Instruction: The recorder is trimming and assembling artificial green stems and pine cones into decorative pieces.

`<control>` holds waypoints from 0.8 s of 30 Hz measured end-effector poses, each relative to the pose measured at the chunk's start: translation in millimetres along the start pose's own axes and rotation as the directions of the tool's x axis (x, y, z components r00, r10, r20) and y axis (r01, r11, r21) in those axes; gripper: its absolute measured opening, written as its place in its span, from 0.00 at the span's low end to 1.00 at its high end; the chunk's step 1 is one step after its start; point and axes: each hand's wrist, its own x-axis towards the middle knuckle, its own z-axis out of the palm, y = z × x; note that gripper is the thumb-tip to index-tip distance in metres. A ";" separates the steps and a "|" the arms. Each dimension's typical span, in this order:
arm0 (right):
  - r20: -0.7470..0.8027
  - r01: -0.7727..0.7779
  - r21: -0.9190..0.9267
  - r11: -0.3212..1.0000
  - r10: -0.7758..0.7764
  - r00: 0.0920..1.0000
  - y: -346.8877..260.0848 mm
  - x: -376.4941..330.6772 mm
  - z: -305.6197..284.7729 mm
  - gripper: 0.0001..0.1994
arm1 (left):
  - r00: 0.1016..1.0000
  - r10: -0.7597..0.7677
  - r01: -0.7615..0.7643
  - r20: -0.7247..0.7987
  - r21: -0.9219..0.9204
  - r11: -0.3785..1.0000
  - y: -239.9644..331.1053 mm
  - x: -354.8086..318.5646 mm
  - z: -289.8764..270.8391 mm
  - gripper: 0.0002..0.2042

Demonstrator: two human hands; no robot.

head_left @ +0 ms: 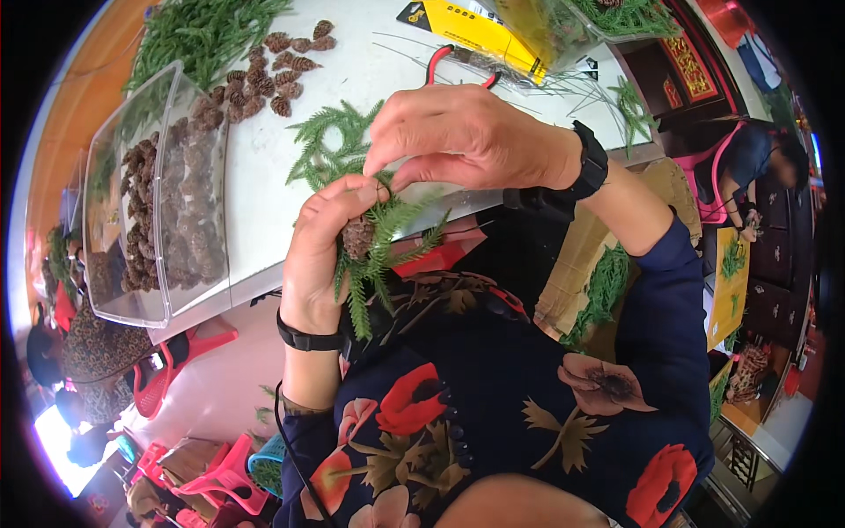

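Observation:
My left hand [327, 220] is closed on an artificial pine sprig [387, 231] with a brown pine cone [358, 238] against its stem. The sprig's green needles hang down below the fingers, over the table's near edge. My right hand [480, 139] is bent over the top of the sprig, thumb and fingertips brought together close to the left thumb. What those fingertips pinch, if anything, is too small to make out. Just beyond my hands, more green sprigs [330, 145] lie on the white table [260, 172].
A clear plastic bin [167, 185] of pine cones stands on the left, with loose cones [264, 84] beside it. Farther back lie a heap of greenery [202, 40], red-handled pliers [440, 60], thin wires and a yellow package [480, 31]. A cardboard box [576, 282] sits to the right.

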 end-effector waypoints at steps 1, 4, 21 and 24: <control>0.011 0.040 0.013 0.999 -0.040 0.999 -1.6 1.3 0.6 0.14 | 0.998 -0.051 0.054 0.041 -0.083 0.995 0.6 -1.4 -0.4 0.07; -0.035 0.122 -0.123 0.985 -0.127 0.991 -6.4 4.9 1.0 0.12 | 0.982 -0.138 0.166 0.129 -0.246 0.955 0.6 -3.0 -0.3 0.07; -0.096 -0.109 0.035 0.993 0.112 0.989 -16.3 2.5 2.7 0.10 | 0.993 0.077 -0.052 -0.090 0.253 0.966 3.3 -9.8 8.6 0.06; -0.066 0.093 -0.213 0.973 -0.109 0.992 -7.9 0.8 3.8 0.10 | 1.000 -0.022 0.023 0.015 -0.028 0.999 -0.5 -4.9 -1.4 0.06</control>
